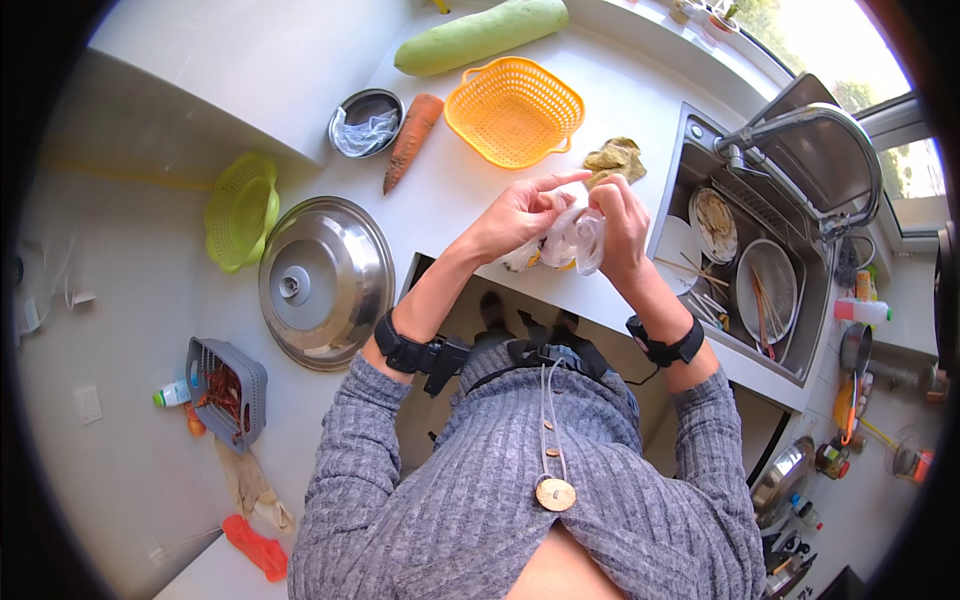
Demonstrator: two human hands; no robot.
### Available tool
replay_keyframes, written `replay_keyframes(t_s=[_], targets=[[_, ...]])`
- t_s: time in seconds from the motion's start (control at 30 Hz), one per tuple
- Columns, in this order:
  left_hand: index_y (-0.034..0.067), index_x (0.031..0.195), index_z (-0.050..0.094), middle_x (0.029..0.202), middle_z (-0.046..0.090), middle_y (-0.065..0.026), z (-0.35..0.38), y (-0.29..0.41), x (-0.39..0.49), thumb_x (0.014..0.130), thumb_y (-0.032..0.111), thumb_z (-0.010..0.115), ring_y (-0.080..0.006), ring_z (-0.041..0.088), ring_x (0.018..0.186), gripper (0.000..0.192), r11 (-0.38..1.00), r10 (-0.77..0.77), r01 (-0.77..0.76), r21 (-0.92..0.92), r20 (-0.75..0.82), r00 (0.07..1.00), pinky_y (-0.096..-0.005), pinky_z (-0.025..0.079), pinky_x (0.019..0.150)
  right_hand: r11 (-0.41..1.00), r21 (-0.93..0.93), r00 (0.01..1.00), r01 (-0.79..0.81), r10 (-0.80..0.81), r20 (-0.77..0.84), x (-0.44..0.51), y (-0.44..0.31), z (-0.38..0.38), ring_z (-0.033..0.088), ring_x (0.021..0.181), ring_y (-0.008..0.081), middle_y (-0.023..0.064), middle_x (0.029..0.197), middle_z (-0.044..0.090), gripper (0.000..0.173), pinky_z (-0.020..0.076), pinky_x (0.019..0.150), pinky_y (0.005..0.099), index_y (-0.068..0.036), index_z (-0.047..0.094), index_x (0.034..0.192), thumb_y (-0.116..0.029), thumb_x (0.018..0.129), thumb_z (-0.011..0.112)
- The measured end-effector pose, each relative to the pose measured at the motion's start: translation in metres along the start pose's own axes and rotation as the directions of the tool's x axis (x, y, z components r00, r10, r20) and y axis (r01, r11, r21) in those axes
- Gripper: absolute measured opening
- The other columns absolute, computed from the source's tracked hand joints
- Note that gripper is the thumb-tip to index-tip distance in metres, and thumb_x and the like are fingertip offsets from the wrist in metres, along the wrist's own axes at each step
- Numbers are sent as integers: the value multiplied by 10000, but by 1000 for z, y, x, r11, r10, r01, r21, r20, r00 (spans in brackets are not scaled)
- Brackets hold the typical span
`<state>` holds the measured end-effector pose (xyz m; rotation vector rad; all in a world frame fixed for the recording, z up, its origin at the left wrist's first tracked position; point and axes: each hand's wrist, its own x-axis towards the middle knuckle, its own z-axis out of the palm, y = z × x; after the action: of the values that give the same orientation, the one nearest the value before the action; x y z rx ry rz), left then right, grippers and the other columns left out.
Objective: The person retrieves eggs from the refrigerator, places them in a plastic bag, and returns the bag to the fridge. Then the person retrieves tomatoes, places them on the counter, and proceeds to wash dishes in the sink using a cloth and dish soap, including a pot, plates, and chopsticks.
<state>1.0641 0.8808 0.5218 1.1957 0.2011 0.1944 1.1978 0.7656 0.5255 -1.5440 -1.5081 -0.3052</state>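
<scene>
A thin clear plastic bag (pixel 571 238), with something yellow showing at its lower edge, is held near the counter's front edge. The fingers of my left hand (pixel 517 210) pinch its upper part, the index finger stretched out to the right. On the bag's other side my right hand (pixel 624 225) grips the gathered plastic. What the bag contains is mostly hidden by its folds. Just beyond the hands lies a crumpled olive-yellow cloth (pixel 616 159). A yellow-orange plastic basket (pixel 517 112) stands behind it to the left.
A carrot (pixel 414 141), a metal bowl (pixel 366 124) and a long green gourd (pixel 480 36) lie at the back. Leftward are a steel lid (pixel 326 285), a green basket (pixel 241 210) and a grey basket (pixel 251 382). The sink (pixel 671 161) at right holds dirty dishes under a faucet (pixel 802 120).
</scene>
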Motion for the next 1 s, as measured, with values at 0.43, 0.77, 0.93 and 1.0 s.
replay_keyframes(t_s=[0.43,0.77,0.93,1.0], targets=[[2,900,595,813,625,-47,-13,37,11,907,66,570,-86,576,783,69,851,365,-198,487,-276,889,-246,477,740,992,-94,997,79,-80,-8,0,7,-11,601,677,245,79,798,570,208,496,576,335,-54,548,773,-130,696,725],[27,777,571,698,520,-70,-18,49,8,768,17,619,-195,528,658,50,-119,835,23,993,87,544,-305,440,615,999,2,998,54,-54,23,-6,12,-10,587,613,251,107,771,556,257,488,510,327,-31,556,783,-87,677,784],[33,943,622,853,619,-56,-14,31,1,881,177,611,-143,564,797,157,648,242,43,760,-259,935,-282,442,710,1000,9,999,-19,19,-46,-9,8,-7,591,615,258,110,785,560,242,488,501,324,-33,548,779,-47,668,762],[44,1008,633,940,652,-62,-6,16,1,919,235,584,-127,577,850,217,864,-81,167,475,-195,977,-267,439,751,999,5,997,-47,47,-67,-8,6,-7,593,616,264,112,794,563,232,493,513,328,-32,548,784,-25,663,747]])
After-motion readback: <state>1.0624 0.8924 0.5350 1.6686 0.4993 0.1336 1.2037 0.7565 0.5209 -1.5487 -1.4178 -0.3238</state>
